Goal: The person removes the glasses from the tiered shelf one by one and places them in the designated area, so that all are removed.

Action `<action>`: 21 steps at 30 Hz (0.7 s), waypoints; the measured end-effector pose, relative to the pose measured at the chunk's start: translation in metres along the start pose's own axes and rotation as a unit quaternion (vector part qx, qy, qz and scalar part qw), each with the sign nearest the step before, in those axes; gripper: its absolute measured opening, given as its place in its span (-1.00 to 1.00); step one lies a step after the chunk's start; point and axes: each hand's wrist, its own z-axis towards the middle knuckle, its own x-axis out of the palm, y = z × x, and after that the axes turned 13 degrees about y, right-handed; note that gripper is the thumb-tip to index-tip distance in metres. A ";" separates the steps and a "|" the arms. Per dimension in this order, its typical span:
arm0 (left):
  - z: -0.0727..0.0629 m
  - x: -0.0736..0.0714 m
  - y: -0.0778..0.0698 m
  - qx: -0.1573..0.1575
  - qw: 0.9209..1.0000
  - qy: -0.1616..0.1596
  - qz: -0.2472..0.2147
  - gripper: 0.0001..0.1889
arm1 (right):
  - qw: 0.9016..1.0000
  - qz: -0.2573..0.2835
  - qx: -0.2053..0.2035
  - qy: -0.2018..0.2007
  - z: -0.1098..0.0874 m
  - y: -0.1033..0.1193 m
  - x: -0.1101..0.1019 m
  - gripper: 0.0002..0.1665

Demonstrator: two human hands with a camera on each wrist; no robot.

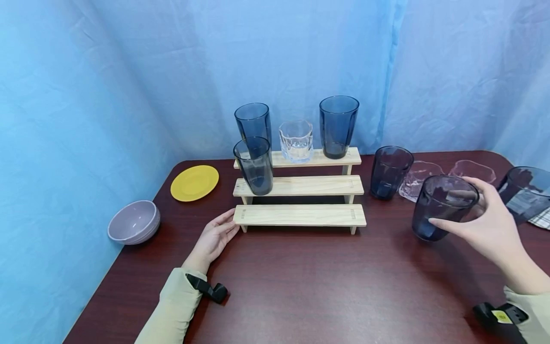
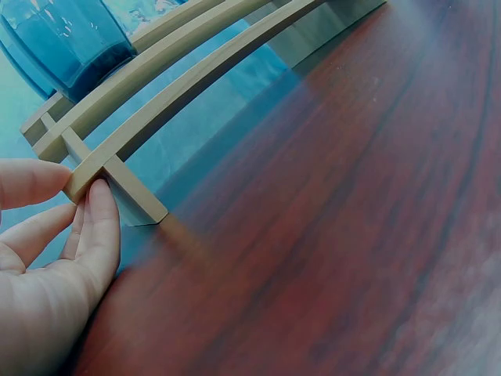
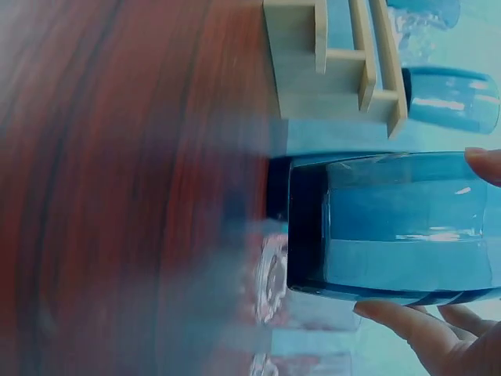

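Note:
My right hand [image 1: 494, 224] grips a dark blue glass tumbler [image 1: 436, 210] between thumb and fingers. The right wrist view shows the tumbler's base [image 3: 307, 227] raised off the table. At the left end of a three-step wooden rack [image 1: 301, 215], my left hand [image 1: 213, 239] pinches the lowest step, thumb above and fingers below it. The top step bears a blue tumbler [image 1: 254, 122] at left, a short clear glass [image 1: 296, 143] in the middle and another blue tumbler [image 1: 338, 126] at right. On the middle step's left end stands one more blue tumbler [image 1: 256, 167].
Right of the rack, a dark tumbler [image 1: 388, 174] stands near two short clear glasses, one partly hidden [image 1: 414, 179] and one behind my right hand [image 1: 472, 169]. Another blue tumbler [image 1: 526, 193] is at the far right. A yellow plate [image 1: 195, 183] and lilac bowls [image 1: 134, 222] sit left.

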 end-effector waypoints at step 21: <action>0.000 0.000 0.000 0.003 1.000 0.006 0.008 -0.40 | 0.993 -0.055 0.098 -0.027 0.013 -0.020 -0.011 0.26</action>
